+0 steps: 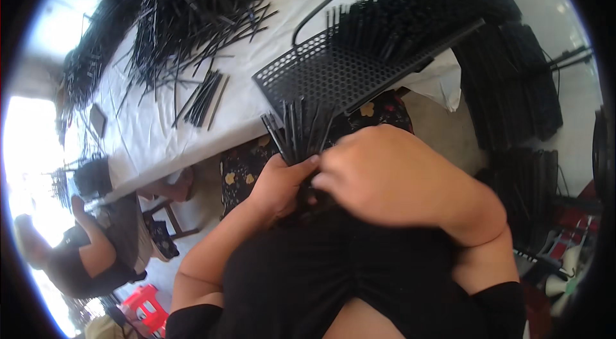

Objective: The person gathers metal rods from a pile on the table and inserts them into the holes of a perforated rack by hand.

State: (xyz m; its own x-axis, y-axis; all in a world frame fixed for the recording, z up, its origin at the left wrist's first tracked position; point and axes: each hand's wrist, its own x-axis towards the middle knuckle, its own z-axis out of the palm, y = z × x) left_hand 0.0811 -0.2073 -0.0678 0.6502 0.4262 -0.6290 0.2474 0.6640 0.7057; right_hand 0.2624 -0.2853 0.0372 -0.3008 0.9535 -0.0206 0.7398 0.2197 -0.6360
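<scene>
My left hand (277,186) is closed around a bundle of thin black sticks (296,130), held upright in front of my chest with their upper ends fanned apart. Against the near side of that bundle is my right hand (382,175), bent inward and blurred by motion. Its fingertips are close to my left thumb, and what they hold, if anything, cannot be made out. Just beyond both hands, a black perforated tray (308,79) with a tall handle juts over the table edge. Many more black sticks (391,21) stand packed in its far right part.
A white-covered table (151,156) bears a large heap of loose black sticks (199,2) and a small bundle (204,98). Another person (93,239) sits at the left, near a red plastic stool (149,310). Stacked black pieces (510,82) stand at the right, above a fan (564,282).
</scene>
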